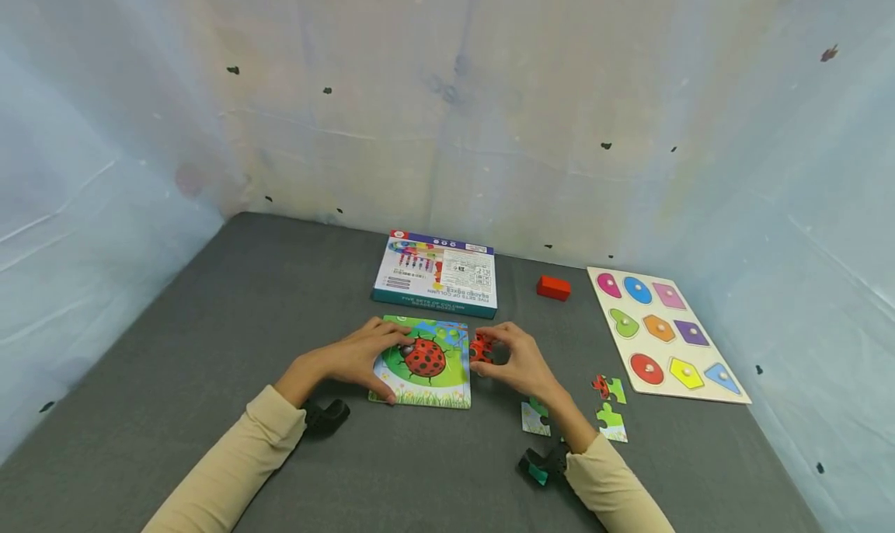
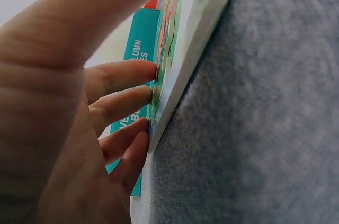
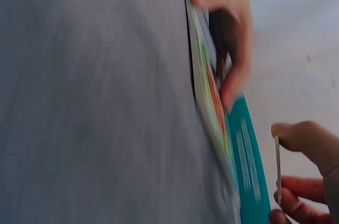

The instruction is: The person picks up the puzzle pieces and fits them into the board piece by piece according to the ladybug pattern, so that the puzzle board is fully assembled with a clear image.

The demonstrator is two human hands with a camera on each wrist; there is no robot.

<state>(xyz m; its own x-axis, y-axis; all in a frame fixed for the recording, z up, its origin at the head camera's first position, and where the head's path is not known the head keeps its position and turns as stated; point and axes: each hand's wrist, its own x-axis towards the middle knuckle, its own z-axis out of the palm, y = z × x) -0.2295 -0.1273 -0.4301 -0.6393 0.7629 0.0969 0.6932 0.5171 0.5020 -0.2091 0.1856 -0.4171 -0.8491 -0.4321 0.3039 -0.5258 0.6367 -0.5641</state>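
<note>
A square ladybug puzzle board [image 1: 447,397] lies on the dark table. My left hand [image 1: 360,360] rests on its left part, the thumb at the near edge and the fingertips on the printed face. In the left wrist view the slightly bent fingers [image 2: 124,99] touch the board. Just beyond the board's right edge, my right hand [image 1: 516,360] pinches a red puzzle piece [image 1: 480,348] with black spots between thumb and fingers. From the right wrist this piece [image 3: 278,171] appears edge-on, raised off the table. Loose puzzle pieces [image 1: 612,423] lie to the right, one partly hidden behind the right forearm.
Behind the board lies a flat bead-set box [image 1: 437,276] with a teal side. A red block [image 1: 554,287] sits to its right. Farther right is a shape board [image 1: 650,335] with several knobbed coloured pieces. Pale sheeting [image 1: 447,129] walls in the table.
</note>
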